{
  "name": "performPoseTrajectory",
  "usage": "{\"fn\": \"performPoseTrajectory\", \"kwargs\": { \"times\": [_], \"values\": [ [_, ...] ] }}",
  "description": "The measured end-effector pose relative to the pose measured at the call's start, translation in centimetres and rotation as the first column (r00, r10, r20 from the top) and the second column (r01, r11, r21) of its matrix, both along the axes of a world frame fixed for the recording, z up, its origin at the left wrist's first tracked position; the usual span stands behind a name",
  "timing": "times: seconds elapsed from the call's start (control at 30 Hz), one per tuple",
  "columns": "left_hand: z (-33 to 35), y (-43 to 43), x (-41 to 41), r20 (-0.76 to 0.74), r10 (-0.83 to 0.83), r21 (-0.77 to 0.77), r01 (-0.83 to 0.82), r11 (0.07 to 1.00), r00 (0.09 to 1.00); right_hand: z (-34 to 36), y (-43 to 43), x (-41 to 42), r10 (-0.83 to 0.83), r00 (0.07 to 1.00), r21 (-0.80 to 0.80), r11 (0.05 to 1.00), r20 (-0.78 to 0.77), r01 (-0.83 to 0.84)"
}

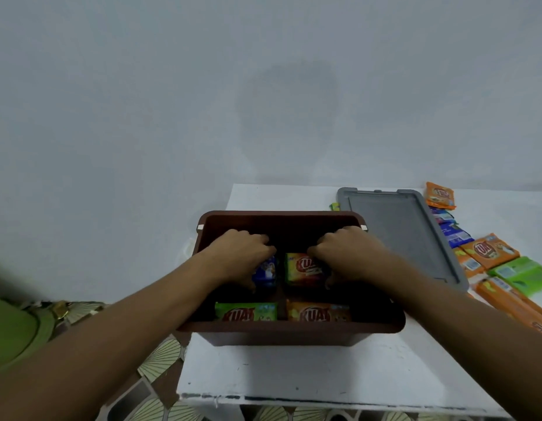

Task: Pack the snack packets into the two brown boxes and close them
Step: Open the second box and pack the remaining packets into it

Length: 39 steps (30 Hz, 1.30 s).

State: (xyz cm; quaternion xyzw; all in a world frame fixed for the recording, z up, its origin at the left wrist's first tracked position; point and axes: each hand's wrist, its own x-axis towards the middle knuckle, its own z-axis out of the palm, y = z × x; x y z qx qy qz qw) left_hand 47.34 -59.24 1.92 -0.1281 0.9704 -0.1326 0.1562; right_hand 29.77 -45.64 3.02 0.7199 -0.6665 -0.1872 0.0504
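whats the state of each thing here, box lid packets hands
brown box: open, lid off
grey lid: flat on the table, right of the box
blue packet: in box, gripped by left hand
yellow packet: in box, gripped by right hand
green packet: free in box, near side
orange packet: free in box, beside green
loose packets: unpacked, right of lid
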Motion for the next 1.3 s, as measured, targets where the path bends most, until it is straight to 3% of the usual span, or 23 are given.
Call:
{"fn": "performPoseTrajectory", "kwargs": {
  "times": [0.23, 0.6, 0.77, 0.87, 0.97, 1.1, 1.3],
  "values": [
    [-0.6, 0.2, -0.8, -0.041, 0.028, -0.07, -0.031, 0.997, 0.999, -0.2, -0.1, -0.1, -0.015, 0.998, -0.039, 0.999, -0.058, 0.013],
    [-0.7, -0.3, -0.4, 0.002, 0.101, 0.034, -0.101, 0.994, 0.995, 0.1, 0.0, -0.2, -0.039, 0.999, -0.026, 0.999, -0.026, 0.038],
    [1.2, -0.9, -0.5, 0.007, 0.162, 0.232, -0.159, 0.96, 0.987, 0.9, 0.6, -1.2, -0.042, 0.985, -0.083, 0.995, 0.165, 0.056],
    [2.4, -0.2, -1.3, -0.136, 0.126, 0.314, -0.078, 0.946, 0.983, 1.9, 2.9, -3.5, 0.041, 0.905, -0.17, 0.985, 0.424, 0.036],
    [3.4, 1.6, -3.3, -0.322, 0.068, 0.318, 0.04, 0.947, 0.944, 2.0, 6.9, -6.7, 0.079, 0.801, -0.304, 0.944, 0.593, 0.131],
    [4.1, 5.3, -7.8, -0.423, -0.034, 0.284, 0.168, 0.944, 0.905, 0.7, 13.7, -11.5, -0.114, 0.781, -0.248, 0.912, 0.614, 0.328],
    [4.2, 11.7, -15.1, -0.505, -0.141, 0.34, 0.347, 0.874, 0.851, -3.7, 22.9, -18.1, -0.452, 0.735, -0.109, 0.812, 0.505, 0.574]
  ]
}}
